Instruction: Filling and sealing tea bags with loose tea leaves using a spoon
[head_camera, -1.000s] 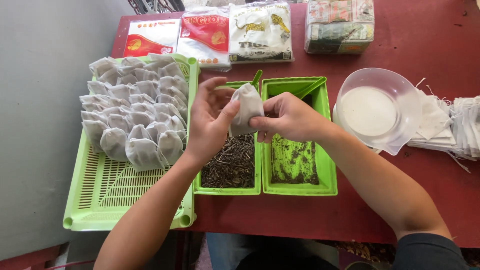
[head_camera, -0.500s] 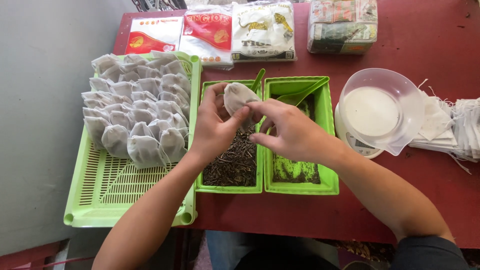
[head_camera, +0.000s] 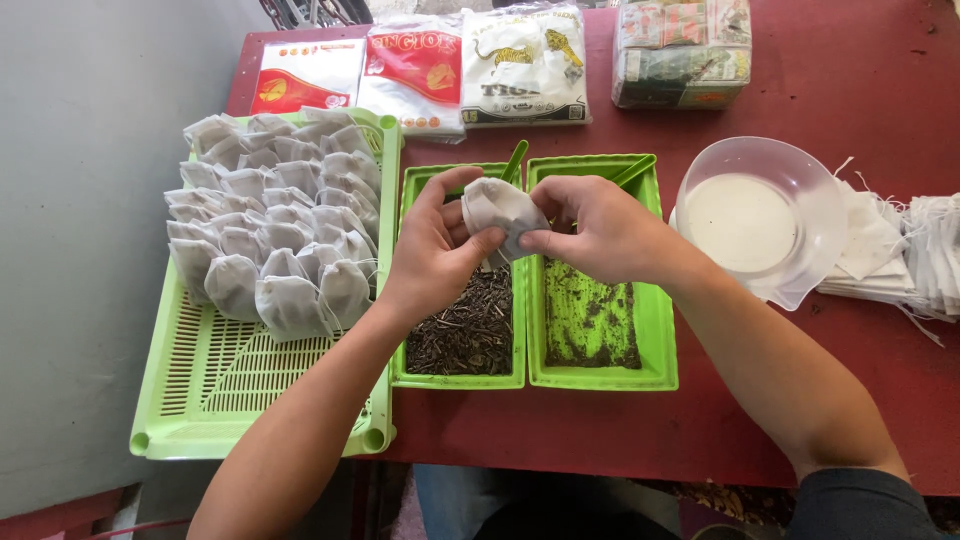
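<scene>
Both hands pinch one small white filled paper pouch (head_camera: 500, 212): left hand (head_camera: 435, 250) curled, thumb beneath; right hand (head_camera: 598, 228) fingers closed on its edge. Held above green plastic bin (head_camera: 462, 378) of dark dried leaves; neighbouring green bin (head_camera: 655, 340) nearly empty.

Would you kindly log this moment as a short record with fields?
left hand: left hand pinches the small white filled pouch
right hand: right hand grips the same pouch from the other side
below the hands: two green bins, one with dark dried leaves, the other nearly bare
to the left: green slotted tray with many filled pouches
to the right: clear bowl; empty pouches
far edge: sealed packets
surface: red table
</scene>
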